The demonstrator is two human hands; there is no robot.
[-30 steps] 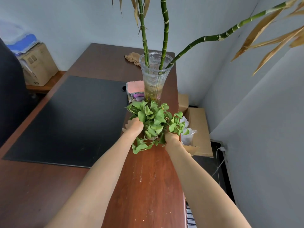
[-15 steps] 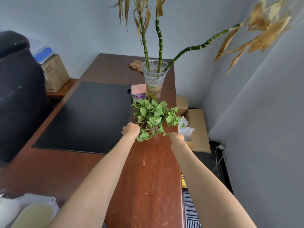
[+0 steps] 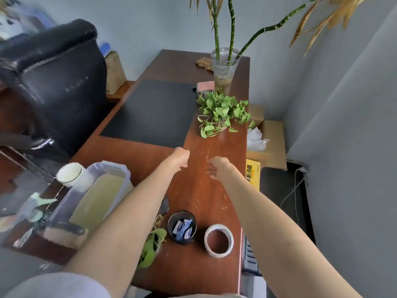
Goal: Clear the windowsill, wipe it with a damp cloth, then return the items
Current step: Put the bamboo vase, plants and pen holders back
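A small leafy green plant [image 3: 222, 114] stands on the brown wooden desk [image 3: 199, 190] near its right edge. Behind it rises a tall glass vase [image 3: 223, 72] with green bamboo stalks, and a pink cloth [image 3: 205, 86] lies beside the vase. My left hand [image 3: 180, 157] and my right hand [image 3: 217, 167] hover over the desk well short of the plant, fingers loosely curled, holding nothing. Closer to me sit a roll of white tape [image 3: 218, 240], a dark round cup [image 3: 182, 226] with small blue and white items, and another leafy sprig [image 3: 151, 246] partly hidden by my left arm.
A black mat [image 3: 150, 110] covers the desk's middle. A black office chair [image 3: 53, 82] stands at the left. A clear lidded box [image 3: 96, 198] and a white cup [image 3: 71, 174] sit at the near left. An open cardboard box [image 3: 268, 143] lies on the floor at the right.
Both hands let go of the leafy plant and drew back toward me. The plant now stands alone on the desk. The view pulled back and showed the nearer items.
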